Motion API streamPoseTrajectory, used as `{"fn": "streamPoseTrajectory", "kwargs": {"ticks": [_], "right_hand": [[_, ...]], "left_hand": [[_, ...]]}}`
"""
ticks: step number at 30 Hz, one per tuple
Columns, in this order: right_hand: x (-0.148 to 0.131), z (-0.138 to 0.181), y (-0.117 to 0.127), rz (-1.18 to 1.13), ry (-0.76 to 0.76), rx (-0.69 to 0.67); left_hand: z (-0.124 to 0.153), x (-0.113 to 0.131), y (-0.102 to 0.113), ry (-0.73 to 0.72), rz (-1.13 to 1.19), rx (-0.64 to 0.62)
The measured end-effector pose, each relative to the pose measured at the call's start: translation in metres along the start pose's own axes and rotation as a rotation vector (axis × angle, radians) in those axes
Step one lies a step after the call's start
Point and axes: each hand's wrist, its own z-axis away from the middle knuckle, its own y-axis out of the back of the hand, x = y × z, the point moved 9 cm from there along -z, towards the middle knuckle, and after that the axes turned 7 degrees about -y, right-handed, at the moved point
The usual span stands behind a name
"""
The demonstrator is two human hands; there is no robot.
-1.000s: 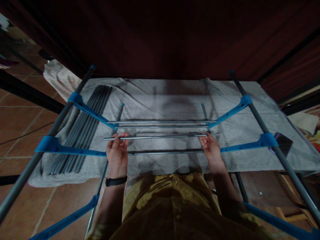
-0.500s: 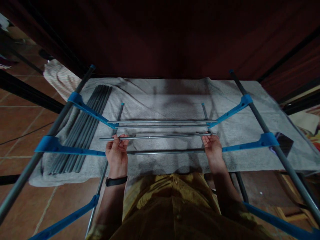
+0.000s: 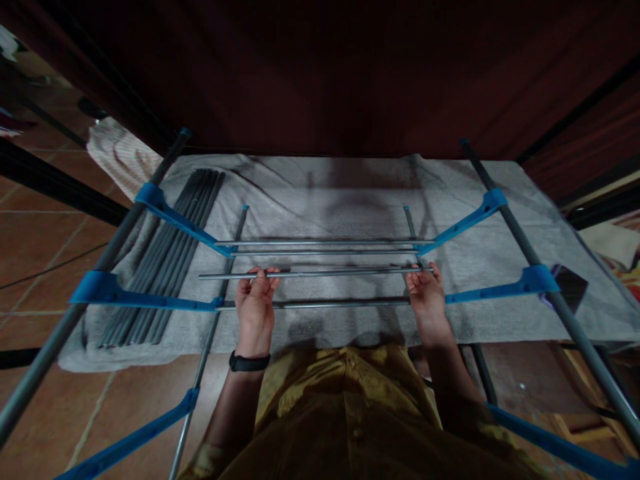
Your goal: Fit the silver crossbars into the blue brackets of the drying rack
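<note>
The loose rod (image 3: 345, 272) lay left to right, almost parallel to the near bar (image 3: 345, 304) and, in view, between it and the two far bars (image 3: 325, 253). The left hand (image 3: 256, 307) pinched it well in from its free left end; the right hand (image 3: 427, 295) pinched it near its right tip, hard to make out, and hid where the near bar met the right-hand blue bracket (image 3: 493, 291).

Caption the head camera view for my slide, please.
Left hand and right hand hold a slim grey metal rod over a pale grey cloth.
</note>
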Motion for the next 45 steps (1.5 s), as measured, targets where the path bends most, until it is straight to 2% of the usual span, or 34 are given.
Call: {"fn": "streamPoseTrajectory", "kwargs": {"ticks": [8,19,34,38,45], "right_hand": [[0.000,0.000,0.001,-0.009,-0.014,-0.001],[0.003,-0.001,0.001,-0.024,-0.051,0.006],[0.015,0.001,-0.010,0.161,-0.097,-0.055],[0.019,0.003,-0.016,0.226,-0.098,-0.105],[0.026,0.000,-0.020,0.462,0.001,-0.115]], "left_hand": [[0.019,-0.014,-0.025,0.054,-0.041,-0.064],[0.038,-0.016,-0.059,0.059,-0.065,-0.179],[0.045,-0.005,-0.073,-0.061,-0.139,-0.248],[0.048,0.001,-0.077,-0.093,-0.163,-0.270],[0.052,0.009,-0.085,-0.134,-0.183,-0.304]]}}
